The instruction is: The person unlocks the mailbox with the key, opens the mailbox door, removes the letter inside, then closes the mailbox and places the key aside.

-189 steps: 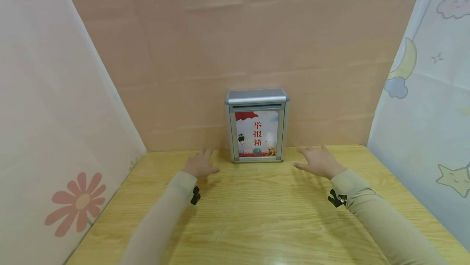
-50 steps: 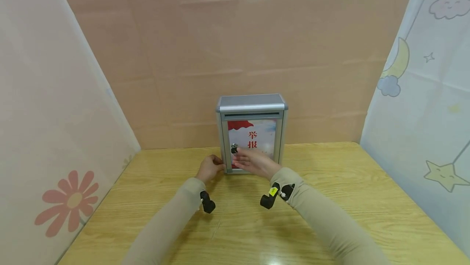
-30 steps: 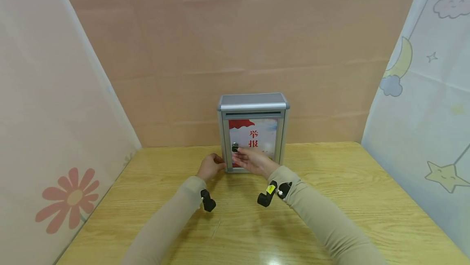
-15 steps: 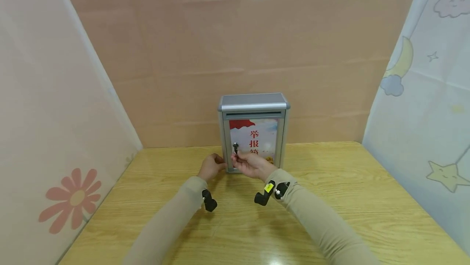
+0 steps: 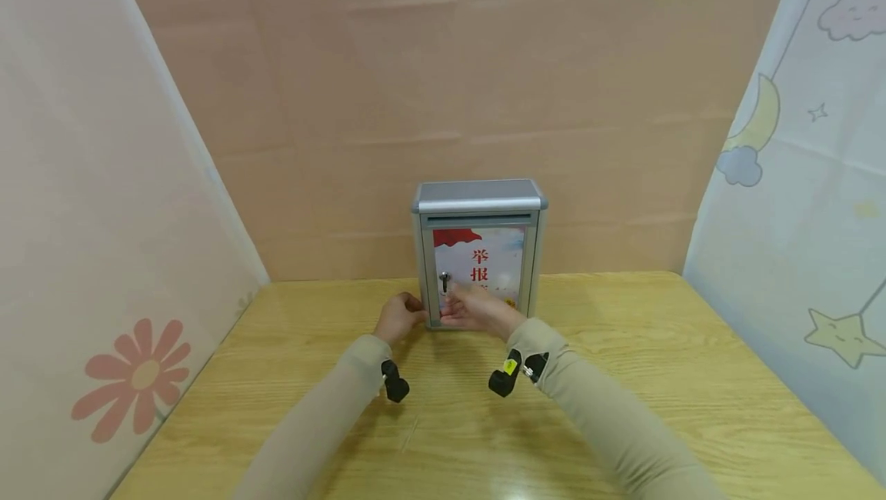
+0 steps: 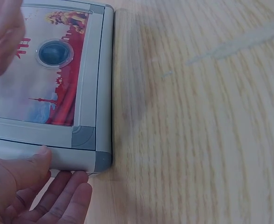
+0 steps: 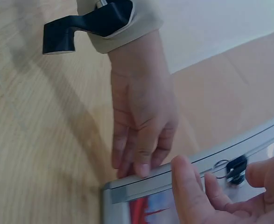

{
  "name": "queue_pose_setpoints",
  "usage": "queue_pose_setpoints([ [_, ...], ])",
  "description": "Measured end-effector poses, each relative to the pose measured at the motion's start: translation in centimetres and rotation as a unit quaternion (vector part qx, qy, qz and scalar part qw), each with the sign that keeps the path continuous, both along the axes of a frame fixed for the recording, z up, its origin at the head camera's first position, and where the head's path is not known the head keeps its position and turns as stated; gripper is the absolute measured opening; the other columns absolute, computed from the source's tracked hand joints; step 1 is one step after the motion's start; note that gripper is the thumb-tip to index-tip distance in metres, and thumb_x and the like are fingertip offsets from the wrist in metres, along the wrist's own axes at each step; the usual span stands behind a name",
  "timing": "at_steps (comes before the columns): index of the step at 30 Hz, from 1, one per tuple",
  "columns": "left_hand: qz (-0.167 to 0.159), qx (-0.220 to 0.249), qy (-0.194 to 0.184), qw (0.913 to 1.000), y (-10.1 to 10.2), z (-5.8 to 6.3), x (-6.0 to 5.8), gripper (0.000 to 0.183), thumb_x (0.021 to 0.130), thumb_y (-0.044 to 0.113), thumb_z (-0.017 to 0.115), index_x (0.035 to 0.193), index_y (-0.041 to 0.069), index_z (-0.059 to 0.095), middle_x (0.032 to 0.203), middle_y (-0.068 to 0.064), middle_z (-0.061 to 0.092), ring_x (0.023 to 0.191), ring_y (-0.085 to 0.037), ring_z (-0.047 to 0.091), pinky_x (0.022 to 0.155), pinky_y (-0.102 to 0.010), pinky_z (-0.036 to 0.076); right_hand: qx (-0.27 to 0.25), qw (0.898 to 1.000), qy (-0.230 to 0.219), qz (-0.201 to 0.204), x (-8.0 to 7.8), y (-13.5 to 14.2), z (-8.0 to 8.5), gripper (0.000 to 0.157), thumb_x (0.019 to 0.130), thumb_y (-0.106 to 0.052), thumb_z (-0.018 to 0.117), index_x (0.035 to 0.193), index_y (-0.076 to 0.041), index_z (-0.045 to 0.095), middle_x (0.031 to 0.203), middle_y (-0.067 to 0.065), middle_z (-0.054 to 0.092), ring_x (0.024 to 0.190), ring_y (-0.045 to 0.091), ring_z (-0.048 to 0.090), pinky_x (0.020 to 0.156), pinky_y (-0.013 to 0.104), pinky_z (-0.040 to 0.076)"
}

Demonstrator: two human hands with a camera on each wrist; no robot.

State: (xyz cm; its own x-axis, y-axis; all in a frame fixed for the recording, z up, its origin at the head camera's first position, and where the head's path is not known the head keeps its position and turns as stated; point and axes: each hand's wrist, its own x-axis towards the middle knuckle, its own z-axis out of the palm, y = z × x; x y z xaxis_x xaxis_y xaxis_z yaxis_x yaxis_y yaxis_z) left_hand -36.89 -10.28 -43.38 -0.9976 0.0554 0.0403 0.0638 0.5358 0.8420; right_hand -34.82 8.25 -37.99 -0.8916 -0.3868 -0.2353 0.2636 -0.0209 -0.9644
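Note:
A grey metal report box (image 5: 484, 198) with a slot and a red-lettered front stands upright at the table's back. My left hand (image 5: 398, 316) holds its lower left side. In the left wrist view the left thumb (image 6: 28, 167) presses the box's side edge, with the fingers bent beside it. A black-headed key (image 5: 445, 283) sits in the lock at the left of the door; its ring (image 7: 221, 164) shows in the right wrist view. My right hand (image 5: 481, 309) is just below and beside the key, fingers loosely extended and apart, covering the door's lower part. The door is closed.
The box stands on a pale wooden table (image 5: 609, 377) before a peach cloth backdrop (image 5: 360, 100). Printed cloth walls, the left one (image 5: 83, 215) and the right one (image 5: 824, 254), flank the table.
Both hands came in from beside the box. My right fingers were at the key, which tilted half a second ago; now it points straight down and they stand off it. The left hand stays put.

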Motion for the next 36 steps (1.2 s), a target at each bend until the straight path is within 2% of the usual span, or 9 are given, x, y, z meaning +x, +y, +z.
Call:
queue_pose_setpoints([
  [3,0.0,0.006,-0.005,1.0,-0.1,-0.1,-0.2,0.02,0.088,0.008,0.07,0.101,-0.004,0.06,0.093,-0.015,0.063,0.077,-0.021,0.062,0.067,-0.032,0.054,0.038,0.999,0.036,0.017,0.1,0.0,0.9,0.048,0.108,-0.024,0.03,0.136,0.015,0.035,0.11,0.026,0.052,0.102,0.035,0.06,0.095,0.041,0.051],
  [5,-0.001,0.007,-0.004,1.0,-0.3,0.0,-0.3,0.019,0.088,0.008,0.07,0.1,-0.003,0.06,0.091,-0.014,0.063,0.076,-0.022,0.062,0.066,-0.031,0.054,0.044,0.998,0.044,0.022,0.2,-0.1,1.3,0.048,0.107,-0.024,0.031,0.137,0.014,0.033,0.111,0.027,0.053,0.098,0.032,0.061,0.094,0.04,0.052],
  [11,-0.014,0.003,0.011,0.9998,-0.4,0.1,0.0,0.022,0.086,0.01,0.073,0.097,-0.003,0.06,0.087,-0.014,0.063,0.072,-0.022,0.062,0.063,-0.031,0.053,0.048,0.998,0.034,0.014,0.3,-0.5,1.8,0.044,0.107,-0.021,0.033,0.135,0.013,0.035,0.107,0.022,0.054,0.091,0.024,0.061,0.093,0.039,0.052],
  [17,-0.001,0.007,0.003,1.0,-0.3,0.1,-0.2,0.021,0.086,0.007,0.071,0.1,-0.004,0.06,0.091,-0.015,0.063,0.076,-0.023,0.062,0.065,-0.032,0.053,0.043,0.999,0.029,0.014,0.2,-0.6,1.8,0.041,0.107,-0.02,0.034,0.13,0.013,0.039,0.103,0.018,0.054,0.084,0.019,0.061,0.091,0.037,0.054],
  [22,0.001,-0.008,0.0,1.0,-0.2,-0.1,-0.5,0.019,0.088,0.009,0.071,0.1,-0.001,0.061,0.092,-0.012,0.063,0.078,-0.02,0.06,0.066,-0.029,0.052,0.037,0.999,0.022,0.007,0.3,-0.5,2.0,0.044,0.107,-0.021,0.035,0.135,0.012,0.035,0.103,0.018,0.054,0.087,0.022,0.062,0.092,0.037,0.053],
  [26,-0.001,-0.002,-0.007,1.0,-0.1,-0.1,-0.4,0.016,0.088,0.009,0.07,0.099,0.0,0.061,0.091,-0.012,0.064,0.077,-0.019,0.06,0.066,-0.029,0.052,0.041,0.999,0.021,0.006,0.6,-0.3,1.9,0.044,0.107,-0.02,0.035,0.138,0.011,0.034,0.101,0.018,0.055,0.091,0.025,0.063,0.092,0.038,0.053],
  [33,-0.006,0.015,-0.014,0.9998,0.1,0.0,-0.1,0.014,0.09,0.008,0.067,0.099,-0.001,0.06,0.092,-0.014,0.064,0.082,-0.027,0.065,0.068,-0.032,0.053,0.061,0.997,0.033,0.024,1.7,0.6,1.6,0.053,0.107,-0.02,0.036,0.149,0.008,0.021,0.098,0.015,0.057,0.086,0.023,0.066,0.089,0.038,0.054],
  [36,-0.005,0.018,-0.014,0.9997,0.1,-0.1,-0.1,0.014,0.091,0.007,0.066,0.1,-0.002,0.06,0.094,-0.015,0.064,0.084,-0.029,0.066,0.069,-0.032,0.054,0.063,0.997,0.032,0.026,2.2,1.0,1.6,0.05,0.106,-0.02,0.038,0.146,0.007,0.026,0.098,0.016,0.058,0.082,0.021,0.067,0.091,0.04,0.053],
])
